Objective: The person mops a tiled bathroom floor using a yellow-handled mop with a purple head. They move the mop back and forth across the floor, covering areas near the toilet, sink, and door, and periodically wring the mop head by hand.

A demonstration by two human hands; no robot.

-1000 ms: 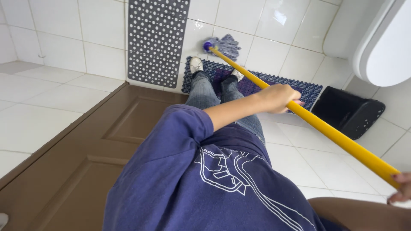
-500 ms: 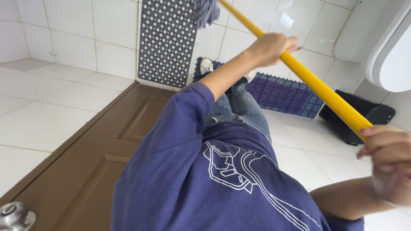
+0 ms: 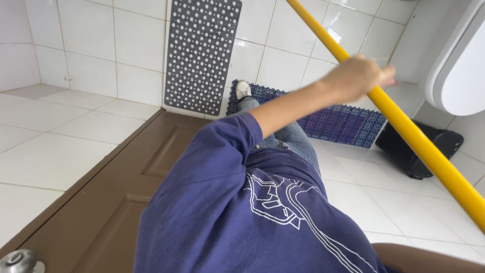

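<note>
My left hand [image 3: 356, 77] is closed around a long yellow mop handle [image 3: 419, 139], which runs diagonally from the top centre down to the right edge. The mop head is out of the frame at the top. My left arm reaches out from a dark blue printed shirt [image 3: 242, 212]. Only a brown strip of my right forearm [image 3: 429, 258] shows at the bottom right; the hand itself is cut off. My jeans and one white shoe [image 3: 243, 90] point toward the wall.
A grey perforated mat [image 3: 199, 50] leans against the white tiled wall. A blue-purple mat [image 3: 338, 121] lies on the floor by a black bin [image 3: 424, 146]. A white fixture [image 3: 459, 65] is at the right. A brown door [image 3: 116, 202] with a metal knob [image 3: 17, 262] is at the left.
The mop handle has swung upward, and its head has left the frame at the top. My left hand rose with it. My right hand slid out of view at the right.
</note>
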